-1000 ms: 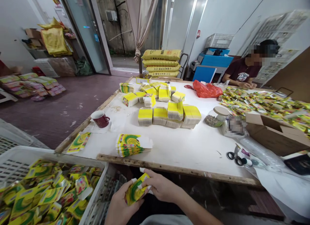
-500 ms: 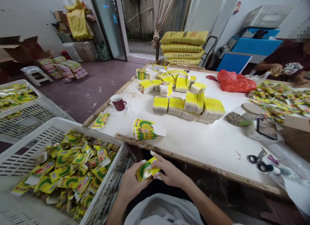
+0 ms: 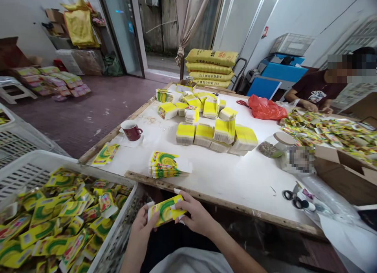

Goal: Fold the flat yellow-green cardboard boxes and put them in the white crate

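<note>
pale walls (image 3: 294, 18) | purplish floor (image 3: 103, 98) | glass door (image 3: 116, 37) beside open doorway (image 3: 161, 59) | gathered beige curtain (image 3: 190, 18) | white stool (image 3: 11, 82)

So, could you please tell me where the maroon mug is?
In the head view, the maroon mug stands by the left edge of the white table, just beyond the yellow-green packets at its corner.

The packet (image 3: 163, 213) looks glossy card, the crate (image 3: 32, 159) plastic, the table edging (image 3: 226, 203) rough wood.

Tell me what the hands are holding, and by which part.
A yellow-and-green packet: the left hand holds its left end, the right hand its right end.
</note>
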The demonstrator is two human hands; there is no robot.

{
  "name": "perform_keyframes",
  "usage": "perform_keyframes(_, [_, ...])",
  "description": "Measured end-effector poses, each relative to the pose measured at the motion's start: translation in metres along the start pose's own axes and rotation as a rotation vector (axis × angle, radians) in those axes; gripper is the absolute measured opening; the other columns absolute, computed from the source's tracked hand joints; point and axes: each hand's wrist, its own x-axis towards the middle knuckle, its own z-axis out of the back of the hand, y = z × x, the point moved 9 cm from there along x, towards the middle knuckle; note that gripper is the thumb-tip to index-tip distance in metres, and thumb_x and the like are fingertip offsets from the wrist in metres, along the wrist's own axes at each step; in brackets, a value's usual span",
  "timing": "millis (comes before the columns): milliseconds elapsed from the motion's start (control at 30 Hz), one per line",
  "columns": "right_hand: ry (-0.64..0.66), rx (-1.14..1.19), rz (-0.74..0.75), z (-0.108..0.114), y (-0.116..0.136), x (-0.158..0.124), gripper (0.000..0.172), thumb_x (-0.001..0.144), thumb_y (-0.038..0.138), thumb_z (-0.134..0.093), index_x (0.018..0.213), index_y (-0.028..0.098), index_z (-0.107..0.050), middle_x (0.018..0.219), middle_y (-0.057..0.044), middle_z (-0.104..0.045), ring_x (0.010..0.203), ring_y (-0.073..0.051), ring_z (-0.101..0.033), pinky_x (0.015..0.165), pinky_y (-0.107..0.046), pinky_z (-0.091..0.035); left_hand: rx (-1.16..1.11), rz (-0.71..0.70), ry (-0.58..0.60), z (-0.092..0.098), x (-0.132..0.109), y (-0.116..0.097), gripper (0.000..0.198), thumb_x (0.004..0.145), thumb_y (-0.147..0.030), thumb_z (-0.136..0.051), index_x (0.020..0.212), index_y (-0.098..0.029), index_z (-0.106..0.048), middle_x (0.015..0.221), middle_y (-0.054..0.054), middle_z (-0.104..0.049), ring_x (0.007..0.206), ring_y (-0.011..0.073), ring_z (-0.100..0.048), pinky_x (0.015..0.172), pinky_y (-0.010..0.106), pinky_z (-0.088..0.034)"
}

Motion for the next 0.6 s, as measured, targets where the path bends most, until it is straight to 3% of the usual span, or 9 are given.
perform_keyframes(133, [0.093, -0.03, 0.004, -0.001, 0.002, 0.0, 0.026, 0.081, 0.017, -0.072, 0.106, 0.02, -0.071, 0.14, -0.017, -0.053, 0.129, -0.025, -0.056, 0.104, -0.036, -0.047, -0.032, -0.008, 0.01, 0.0, -0.001, -0.004, 0.074, 0.052, -0.056, -0.087, 0.108, -0.018, -0.059, 0.079, 0.002, -0.073, 0.057, 0.0142, -0.062, 0.045, 0.02, -0.037])
perform_keyframes(233, [0.091, 0.012, -0.009, 0.004, 0.001, -0.001, 0.028, 0.076, 0.014, -0.074, 0.103, 0.019, -0.07, 0.137, -0.016, -0.054, 0.123, -0.024, -0.058, 0.104, -0.036, -0.046, -0.01, 0.01, 0.049, -0.005, -0.003, -0.002, 0.076, 0.052, -0.061, -0.086, 0.109, -0.018, -0.059, 0.079, 0.002, -0.073, 0.056, 0.0148, -0.063, 0.044, 0.021, -0.037])
perform_keyframes(367, [0.009, 0.111, -0.02, 0.007, 0.001, -0.002, 0.044, 0.074, 0.01, -0.069, 0.115, 0.02, -0.057, 0.141, -0.016, -0.047, 0.134, -0.025, -0.047, 0.11, -0.041, -0.041, 0.005, 0.013, 0.147, -0.017, -0.009, -0.003, 0.074, 0.056, -0.06, -0.085, 0.111, -0.017, -0.059, 0.083, 0.003, -0.074, 0.068, 0.0199, -0.069, 0.05, 0.024, -0.043])
perform_keyframes(500, [-0.018, 0.137, -0.017, -0.005, 0.002, -0.002, 0.055, 0.076, 0.01, -0.065, 0.127, 0.02, -0.048, 0.144, -0.018, -0.041, 0.14, -0.028, -0.039, 0.114, -0.047, -0.036, 0.035, 0.027, 0.219, -0.024, -0.016, -0.013, 0.07, 0.06, -0.055, -0.084, 0.113, -0.017, -0.058, 0.084, 0.004, -0.075, 0.08, 0.0245, -0.072, 0.063, 0.029, -0.054])
perform_keyframes(567, [-0.032, 0.131, -0.009, -0.009, 0.002, -0.001, 0.071, 0.075, 0.016, -0.071, 0.139, 0.019, -0.039, 0.149, -0.02, -0.036, 0.144, -0.031, -0.033, 0.117, -0.049, -0.032, 0.077, -0.028, 0.177, -0.017, -0.02, -0.027, 0.068, 0.06, -0.057, -0.083, 0.111, -0.017, -0.059, 0.082, 0.003, -0.074, 0.079, 0.0248, -0.072, 0.069, 0.032, -0.057])
perform_keyframes(600, [-0.045, 0.138, -0.001, -0.009, 0.003, 0.0, 0.08, 0.074, 0.019, -0.075, 0.143, 0.019, -0.034, 0.151, -0.02, -0.033, 0.143, -0.032, -0.034, 0.117, -0.05, -0.033, 0.119, -0.092, 0.096, -0.006, -0.022, -0.039, 0.067, 0.062, -0.059, -0.081, 0.11, -0.018, -0.06, 0.082, 0.002, -0.073, 0.078, 0.0241, -0.071, 0.071, 0.033, -0.058])
